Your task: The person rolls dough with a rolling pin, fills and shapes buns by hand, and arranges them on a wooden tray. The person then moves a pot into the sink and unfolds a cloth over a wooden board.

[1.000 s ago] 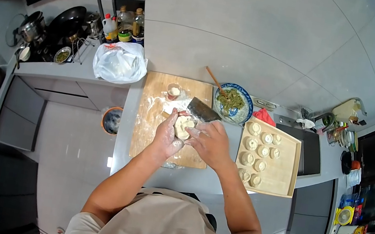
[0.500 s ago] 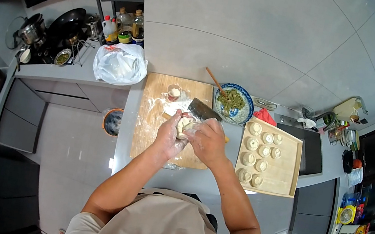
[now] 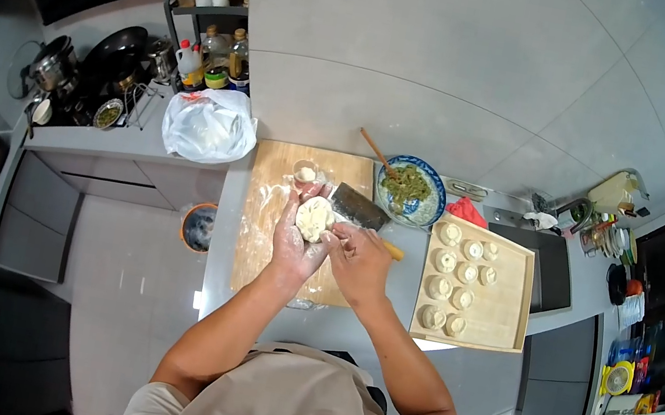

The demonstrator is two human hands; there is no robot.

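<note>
A round, pleated piece of dough [image 3: 314, 219] rests in my left hand [image 3: 296, 246], whose fingers curl round it from the left and below. At the right edge of the dough is my right hand [image 3: 359, 258], with thumb and fingertips pinched together; whether a bit of dough is between them is too small to tell. Both hands are dusted with flour. Beneath them lies a floured wooden board [image 3: 260, 239] with a small cup [image 3: 305, 172] near its top. A cleaver [image 3: 359, 208] with a yellowish handle lies just beyond my right hand.
Right of the board, a wooden tray [image 3: 500, 319] holds several round dough pieces. A patterned bowl [image 3: 435, 192] of green filling with a wooden stick stands behind. A white plastic bag [image 3: 210, 125] sits at the left, near a rack of bottles [image 3: 216, 48] and an orange-rimmed bucket [image 3: 197, 226].
My right hand has drawn back from over the dough to its right edge. The dough in my left hand now shows its pleated top. The view has tilted slightly upward.
</note>
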